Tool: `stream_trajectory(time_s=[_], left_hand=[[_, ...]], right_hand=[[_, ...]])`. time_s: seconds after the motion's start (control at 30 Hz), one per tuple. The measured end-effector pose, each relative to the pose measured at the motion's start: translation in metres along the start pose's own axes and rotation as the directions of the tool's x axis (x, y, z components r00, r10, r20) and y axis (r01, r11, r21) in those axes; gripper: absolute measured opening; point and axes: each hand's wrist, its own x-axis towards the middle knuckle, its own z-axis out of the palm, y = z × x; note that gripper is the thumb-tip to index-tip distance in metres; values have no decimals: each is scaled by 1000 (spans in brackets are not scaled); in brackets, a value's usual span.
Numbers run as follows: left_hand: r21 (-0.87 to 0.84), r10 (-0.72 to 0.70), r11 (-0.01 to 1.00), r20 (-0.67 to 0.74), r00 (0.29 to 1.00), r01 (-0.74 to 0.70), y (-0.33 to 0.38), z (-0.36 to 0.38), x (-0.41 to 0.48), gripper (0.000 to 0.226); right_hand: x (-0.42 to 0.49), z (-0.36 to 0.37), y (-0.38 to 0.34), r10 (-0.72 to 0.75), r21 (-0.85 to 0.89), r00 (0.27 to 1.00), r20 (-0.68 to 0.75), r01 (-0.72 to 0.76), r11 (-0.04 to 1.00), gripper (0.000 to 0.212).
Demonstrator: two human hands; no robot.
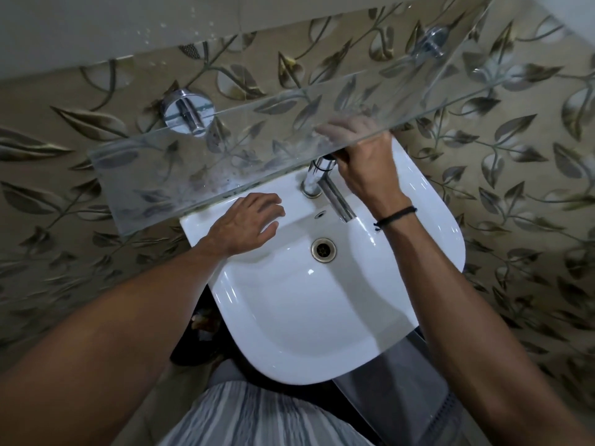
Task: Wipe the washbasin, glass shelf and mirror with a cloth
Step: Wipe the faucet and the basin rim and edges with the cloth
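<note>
A white washbasin (pixel 322 310) hangs below me with a brass drain (pixel 323 249) in its bowl. My left hand (pixel 248 222) rests on the basin's back left ledge, fingers relaxed and spread, holding nothing. My right hand (pixel 363 156) grips the top of the chrome tap (pixel 322 181); its fingers reach under the glass shelf and show blurred through it. The glass shelf (pixel 199 169) runs across above the basin, smeared with pale marks, on two chrome brackets (pixel 186 112). I see no cloth and no mirror.
Leaf-patterned tiles (pixel 502 175) cover the wall behind. The second shelf bracket (pixel 433 40) sits at the upper right. My striped garment (pixel 257 416) fills the bottom of the view, with a grey surface (pixel 396 375) beside the basin's front.
</note>
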Motion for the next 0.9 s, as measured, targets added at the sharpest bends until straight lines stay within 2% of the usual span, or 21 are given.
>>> stream_trajectory(time_s=[0.07, 0.13, 0.2, 0.33, 0.6, 0.73, 0.83, 0.9], left_hand=[[-1, -1, 1000, 4, 1000, 1, 0, 1, 0, 31], [-1, -3, 1000, 8, 1000, 3, -1, 1, 0, 31], [0, -8, 1000, 9, 1000, 8, -1, 0, 1, 31], [-4, 1, 1000, 14, 1000, -1, 0, -1, 0, 31], [-7, 3, 1000, 1, 1000, -3, 3, -5, 0, 31], [-15, -1, 1000, -3, 1000, 1, 2, -3, 0, 31], [-20, -4, 1000, 0, 1000, 4, 2, -3, 0, 32], [-19, -3, 1000, 8, 1000, 3, 3, -4, 0, 32]], right_hand=[[3, 15, 4, -27, 53, 991, 133, 20, 998, 36], [-8, 21, 2, 20, 29, 985, 173, -25, 999, 42], [-23, 21, -1, 73, 19, 990, 120, -76, 997, 46], [-51, 20, -9, 137, 23, 991, -7, -137, 990, 36], [-85, 16, -31, 236, 29, 965, -118, -234, 972, 34], [-97, -1, -45, 280, -63, 936, -214, -299, 952, 22], [-88, -14, -50, 238, -66, 903, -357, -278, 958, 23], [-74, -13, -46, 161, -58, 926, -340, -192, 980, 28]])
